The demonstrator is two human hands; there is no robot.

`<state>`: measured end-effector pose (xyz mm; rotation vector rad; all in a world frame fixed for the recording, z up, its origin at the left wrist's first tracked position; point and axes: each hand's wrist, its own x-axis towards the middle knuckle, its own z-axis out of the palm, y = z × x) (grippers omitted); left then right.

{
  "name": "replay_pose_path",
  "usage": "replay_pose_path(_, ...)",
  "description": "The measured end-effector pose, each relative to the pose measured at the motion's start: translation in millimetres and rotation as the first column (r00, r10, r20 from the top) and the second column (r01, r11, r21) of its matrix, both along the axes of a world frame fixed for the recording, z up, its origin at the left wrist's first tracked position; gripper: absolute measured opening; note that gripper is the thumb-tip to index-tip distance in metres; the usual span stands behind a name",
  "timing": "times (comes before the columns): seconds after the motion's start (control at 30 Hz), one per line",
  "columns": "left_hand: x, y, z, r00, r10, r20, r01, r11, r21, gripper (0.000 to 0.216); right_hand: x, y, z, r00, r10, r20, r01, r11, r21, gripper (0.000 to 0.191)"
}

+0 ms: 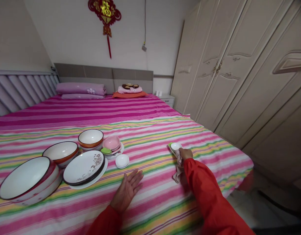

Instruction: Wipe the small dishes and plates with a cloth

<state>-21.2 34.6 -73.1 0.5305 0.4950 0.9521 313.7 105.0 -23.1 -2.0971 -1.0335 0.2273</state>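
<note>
My left hand is open above the striped sheet, its fingers stretched out and the palm turned partly upward. Just beyond its fingertips lie small white dishes in a low stack. My right hand is closed on a greyish-pink cloth that hangs down onto the sheet. Its fingers are at the near rim of a small white dish; I cannot tell whether they grip the dish too. Under that dish a green dish shows at the left.
Left of my hands stand large bowls, stacked plates, pink bowls with a green dish, and two mid-sized bowls. Folded bedding lies by the headboard. A wardrobe lines the right side.
</note>
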Motion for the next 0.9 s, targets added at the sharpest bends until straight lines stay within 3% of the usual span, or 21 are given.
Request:
replay_pose_path(0.13,-0.6,1.2,-3.4,1.0,-0.004,0.024,0.004,1.0,-0.009,0.048,2.0,-0.4,8.4,0.994,-0.029,-0.104,0.02,0.996,-0.084,0.03)
replay_pose_path(0.3,-1.2,0.9,-3.8,0.996,-0.024,0.089,0.028,0.999,-0.047,0.045,-15.5,-8.4,19.2,0.987,0.034,-0.156,-0.04,0.999,-0.036,0.032)
replay_pose_path(0.43,-0.1,-1.2,3.3,0.995,0.006,0.096,0.006,0.992,-0.123,0.041,-72.7,-7.7,14.0,0.939,0.266,-0.22,-0.262,0.964,0.047,0.037)
replay_pose_path(0.6,3.3,-4.1,9.3,0.993,0.079,0.091,-0.062,0.983,-0.171,0.034,-167.5,1.4,1.1,0.783,0.559,-0.272,-0.565,0.823,0.066,0.038)
replay_pose_path(0.73,5.3,-5.6,11.6,0.991,0.097,0.093,-0.078,0.979,-0.19,0.031,-213.0,12.5,-0.8,0.741,0.623,-0.252,-0.643,0.766,0.004,0.035)
replay_pose_path(0.9,5.8,-4.9,9.7,0.99,0.091,0.111,-0.069,0.981,-0.183,0.03,-233.4,22.7,-2.1,0.744,0.62,-0.249,-0.658,0.744,-0.115,0.035)
